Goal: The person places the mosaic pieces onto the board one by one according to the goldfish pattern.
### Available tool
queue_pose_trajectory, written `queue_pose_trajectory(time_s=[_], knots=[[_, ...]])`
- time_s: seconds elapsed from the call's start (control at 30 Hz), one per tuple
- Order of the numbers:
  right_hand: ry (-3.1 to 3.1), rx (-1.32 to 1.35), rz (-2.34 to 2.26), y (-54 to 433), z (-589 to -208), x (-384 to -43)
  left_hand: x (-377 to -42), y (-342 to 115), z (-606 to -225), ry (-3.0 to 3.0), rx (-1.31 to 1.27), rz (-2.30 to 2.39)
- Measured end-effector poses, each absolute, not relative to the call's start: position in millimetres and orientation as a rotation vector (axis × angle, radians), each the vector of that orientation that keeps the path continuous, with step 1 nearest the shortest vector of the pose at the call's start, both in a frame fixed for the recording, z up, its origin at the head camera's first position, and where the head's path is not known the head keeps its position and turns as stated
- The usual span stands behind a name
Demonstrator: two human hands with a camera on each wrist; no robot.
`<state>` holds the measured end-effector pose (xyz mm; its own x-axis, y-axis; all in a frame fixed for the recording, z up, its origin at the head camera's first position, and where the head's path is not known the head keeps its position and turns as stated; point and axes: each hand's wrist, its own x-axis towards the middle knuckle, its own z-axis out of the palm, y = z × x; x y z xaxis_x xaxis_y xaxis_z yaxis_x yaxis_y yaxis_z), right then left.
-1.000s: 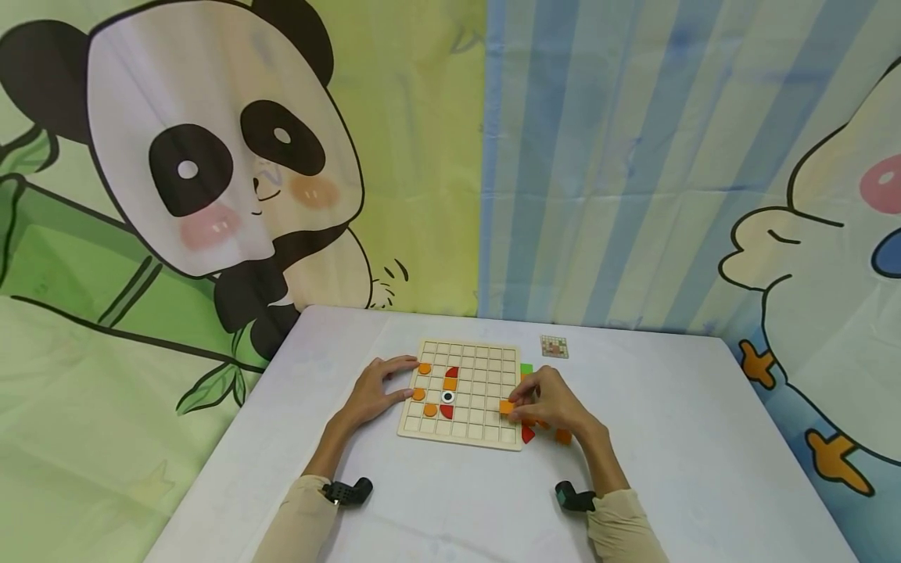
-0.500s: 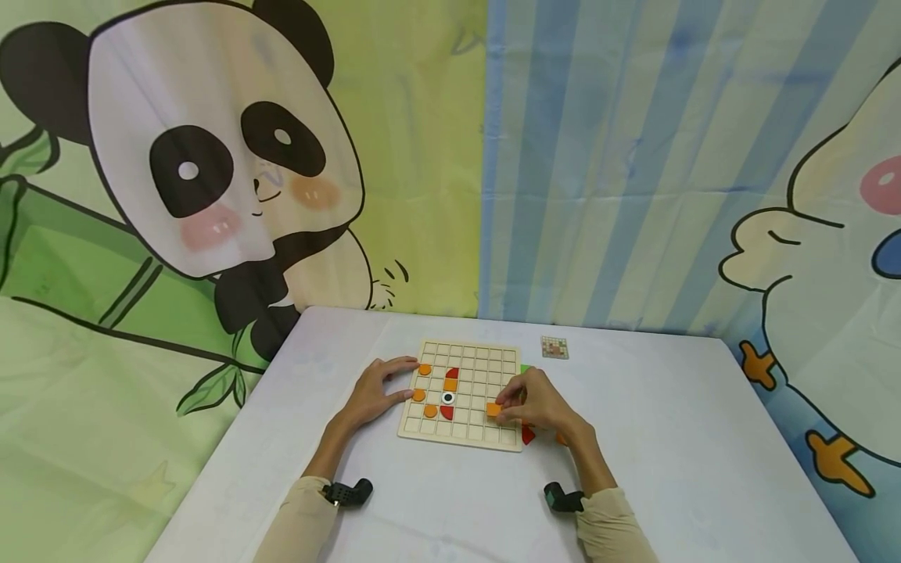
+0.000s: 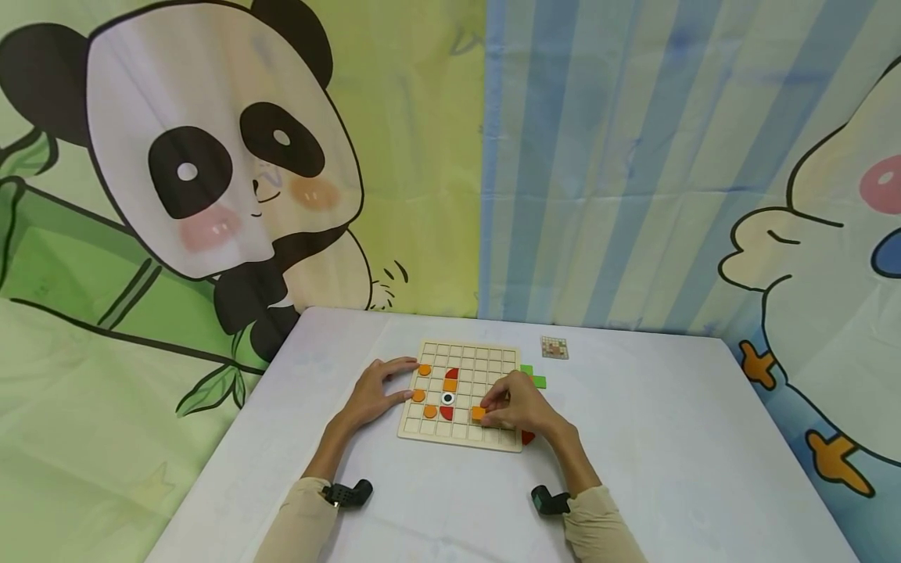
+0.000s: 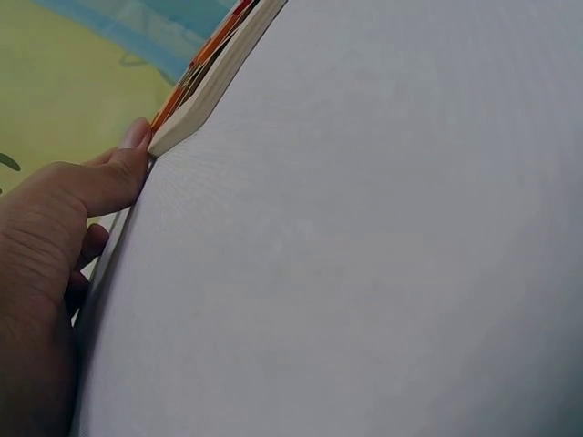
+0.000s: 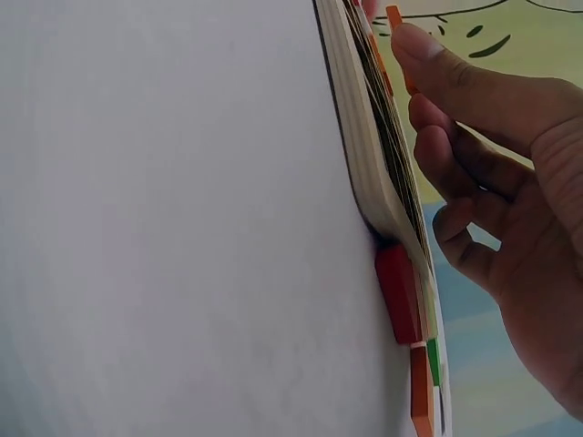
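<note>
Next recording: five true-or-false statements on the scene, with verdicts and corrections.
The right grip holds an orange square. True.
The card lies on the board. False: the card lies on the table, apart from the board.
The white disc sits between a red piece and another orange square. True.
The left grip holds a red piece. False: the left grip rests at the board's left edge.
Green pieces lie right of the board. True.

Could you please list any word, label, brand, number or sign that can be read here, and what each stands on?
No text can be read in any view.
Card: its print is too small to make out.
Board and pieces: no lettering visible.
Backdrop: drawings and stripes, no legible writing.
</note>
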<state>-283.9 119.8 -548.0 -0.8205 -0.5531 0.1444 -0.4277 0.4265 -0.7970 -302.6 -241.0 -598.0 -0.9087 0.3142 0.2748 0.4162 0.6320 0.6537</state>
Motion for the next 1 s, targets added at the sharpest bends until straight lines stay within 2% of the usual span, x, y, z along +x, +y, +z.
queue_pose_trajectory(time_s=[1.0], knots=[[2.562, -0.954, -1.298, 92.0, -549.1, -281.5, -301.1, -240.0, -595.6, -2.698, -0.631, -1.133]])
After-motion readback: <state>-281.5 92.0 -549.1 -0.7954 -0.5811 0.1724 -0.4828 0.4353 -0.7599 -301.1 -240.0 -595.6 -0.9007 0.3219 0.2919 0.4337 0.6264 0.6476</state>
